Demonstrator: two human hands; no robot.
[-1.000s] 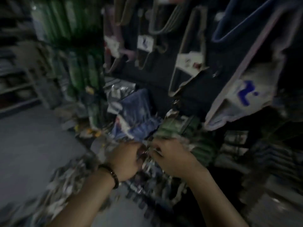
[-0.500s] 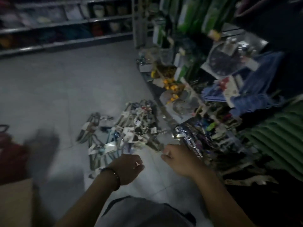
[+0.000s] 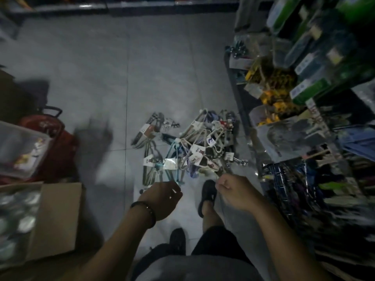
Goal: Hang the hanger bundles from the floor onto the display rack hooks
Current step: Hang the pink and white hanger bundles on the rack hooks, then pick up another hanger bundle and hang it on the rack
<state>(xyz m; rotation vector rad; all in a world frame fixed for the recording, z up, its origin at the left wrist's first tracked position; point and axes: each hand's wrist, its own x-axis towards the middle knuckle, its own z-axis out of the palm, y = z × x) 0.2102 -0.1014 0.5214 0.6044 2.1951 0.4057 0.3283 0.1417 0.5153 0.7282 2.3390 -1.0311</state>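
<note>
At the floor's (image 3: 121, 78) left edge, a cardboard box (image 3: 54, 220), open, with round shiny pieces inside (too blurred to name or count). Farther along that edge, a clear plastic tub (image 3: 22, 147) of packaged goods, just beside a red bag (image 3: 58, 142) with a black handle. Three containers on that side.

In the middle of the floor, near the foot of the display rack (image 3: 304, 94): hanger bundles (image 3: 194, 151) in one tangled heap, white, blue, teal and dark, too knotted for a sure count. One dark bundle (image 3: 149, 131) lying a little apart on the heap's left. White card labels on most, one with a blue mark (image 3: 211, 141); no writing legible. On the rack, green boxes, yellow items and foil packets, print blurred.

Left hand (image 3: 163, 198), black bracelet (image 3: 146, 209) at the wrist, above the heap's near edge, fingers curled in on nothing visible. Right hand (image 3: 233, 191) at the heap's near right corner, thumb and forefinger pressed together; cannot tell whether anything is pinched. Two black shoes (image 3: 208, 191) on the tiles below the hands.
</note>
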